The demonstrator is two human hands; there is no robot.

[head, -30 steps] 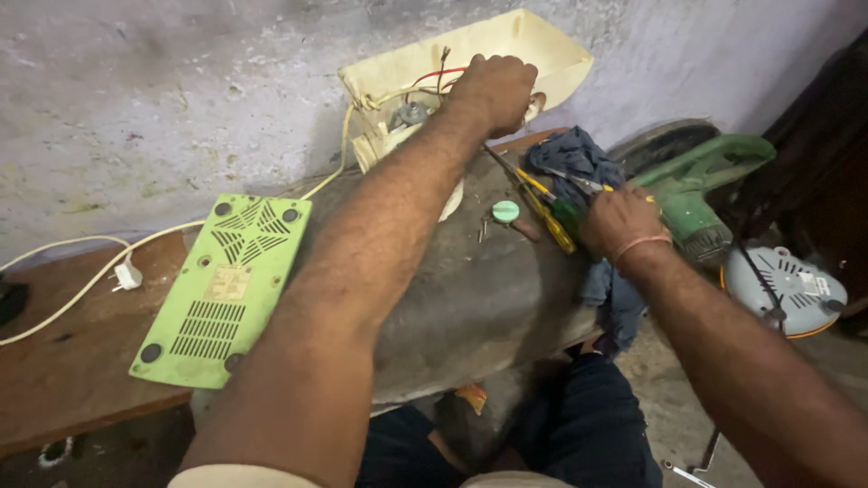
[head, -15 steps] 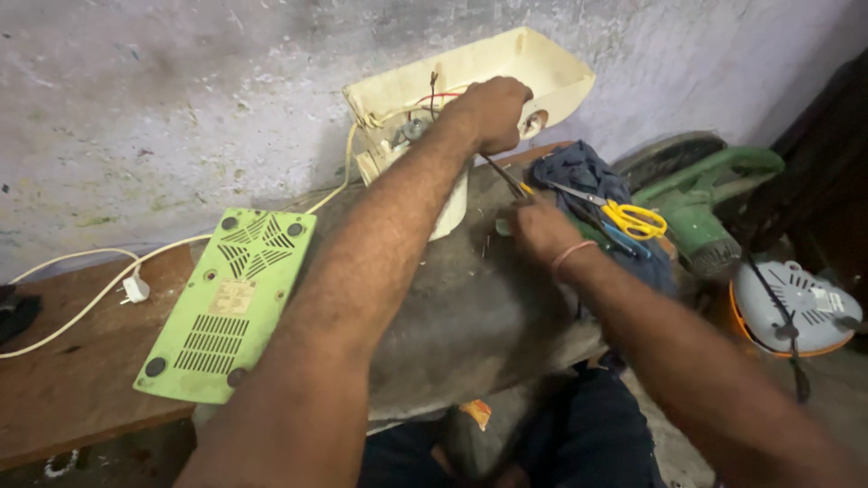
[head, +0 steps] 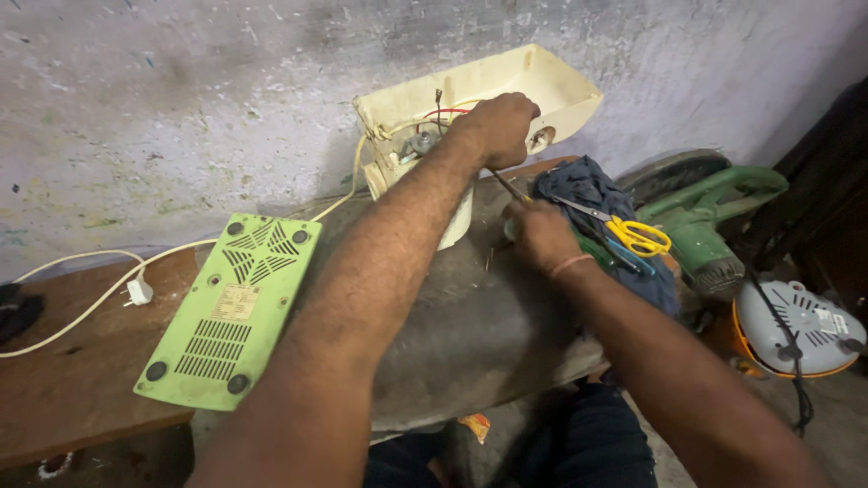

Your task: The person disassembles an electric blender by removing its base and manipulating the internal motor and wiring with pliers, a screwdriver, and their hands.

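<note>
The left hand (head: 499,128) grips the cream plastic casing (head: 506,90) leaning on the wall, a light, brittle shell best held by its rim (loose wires inside), while the right hand (head: 540,233), fingers curled, pinches a thin screwdriver (head: 508,187) just below it.

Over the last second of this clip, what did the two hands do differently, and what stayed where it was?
The right hand moved left, away from the yellow-handled scissors on the blue cloth, to the grey slab just below the left hand; whether it grips anything is unclear. The left hand stayed on the cream appliance housing, holding a thin tool. The green vented cover, white plug and green power tool did not move.
</note>
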